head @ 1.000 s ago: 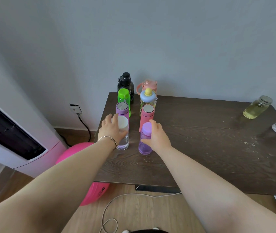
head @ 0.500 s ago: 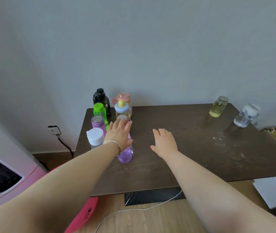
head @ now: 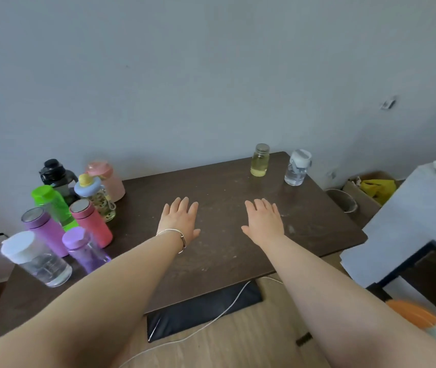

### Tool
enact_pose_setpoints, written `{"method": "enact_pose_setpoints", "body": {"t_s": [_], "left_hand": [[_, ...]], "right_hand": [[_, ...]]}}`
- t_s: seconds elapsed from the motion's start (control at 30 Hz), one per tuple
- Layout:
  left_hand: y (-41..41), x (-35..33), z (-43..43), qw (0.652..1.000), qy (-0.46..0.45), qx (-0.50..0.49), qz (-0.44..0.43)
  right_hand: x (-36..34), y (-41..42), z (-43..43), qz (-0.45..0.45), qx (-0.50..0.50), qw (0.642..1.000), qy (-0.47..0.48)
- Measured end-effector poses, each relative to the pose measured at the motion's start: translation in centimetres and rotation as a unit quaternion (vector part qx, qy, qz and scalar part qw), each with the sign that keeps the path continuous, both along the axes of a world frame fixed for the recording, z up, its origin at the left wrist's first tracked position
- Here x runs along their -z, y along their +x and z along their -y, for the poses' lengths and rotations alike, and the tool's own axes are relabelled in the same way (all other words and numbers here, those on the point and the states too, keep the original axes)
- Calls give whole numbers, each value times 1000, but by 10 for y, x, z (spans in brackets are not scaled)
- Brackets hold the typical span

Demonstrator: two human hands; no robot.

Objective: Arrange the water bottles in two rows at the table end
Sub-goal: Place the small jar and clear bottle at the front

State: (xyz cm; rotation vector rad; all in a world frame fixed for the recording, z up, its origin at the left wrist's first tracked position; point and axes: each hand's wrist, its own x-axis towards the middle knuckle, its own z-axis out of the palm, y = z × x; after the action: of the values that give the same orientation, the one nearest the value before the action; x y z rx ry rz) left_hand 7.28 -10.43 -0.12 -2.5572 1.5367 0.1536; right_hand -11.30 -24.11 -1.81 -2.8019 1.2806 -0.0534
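Several bottles stand in two rows at the left end of the dark wooden table (head: 211, 261): a clear bottle with a white cap (head: 36, 258), a purple flask (head: 44, 231), a green bottle (head: 52, 204) and a black jug (head: 57, 176) in one row; a clear purple bottle (head: 85, 248), a pink-red flask (head: 90, 224), a blue-lidded patterned bottle (head: 96, 197) and a pink jug (head: 106, 180) in the other. Two bottles stand apart at the far right: a yellow-liquid jar (head: 260, 160) and a clear bottle with a white lid (head: 297, 168). My left hand (head: 179, 221) and right hand (head: 264, 221) hover flat over the table middle, fingers spread, holding nothing.
A grey wall runs behind the table. Right of the table are a metal bin (head: 342, 199), a cardboard box with yellow contents (head: 370, 185) and a pale blue surface (head: 418, 216). Under the table's front edge lie a black mat (head: 201, 312) and a white cable (head: 211, 322).
Both hands have let go of the front bottles and moved right to the table's middle. My view has swung right, so the two far-right bottles now sit closer to centre.
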Motion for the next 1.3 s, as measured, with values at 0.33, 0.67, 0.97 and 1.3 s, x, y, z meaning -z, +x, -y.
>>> {"method": "enact_pose_setpoints", "body": {"t_s": [0.33, 0.67, 0.97, 1.3], "left_hand": [[-73, 7, 104, 999, 19, 44, 15], [-39, 6, 189, 998, -6, 68, 10], [-3, 4, 281, 995, -16, 102, -5], [15, 24, 380, 996, -13, 84, -11]], "right_hand": [[12, -97, 79, 4, 78, 997, 30], [8, -78, 152, -4, 118, 993, 12], [5, -61, 223, -2, 188, 982, 2], [25, -37, 336, 44, 165, 985, 16]]}}
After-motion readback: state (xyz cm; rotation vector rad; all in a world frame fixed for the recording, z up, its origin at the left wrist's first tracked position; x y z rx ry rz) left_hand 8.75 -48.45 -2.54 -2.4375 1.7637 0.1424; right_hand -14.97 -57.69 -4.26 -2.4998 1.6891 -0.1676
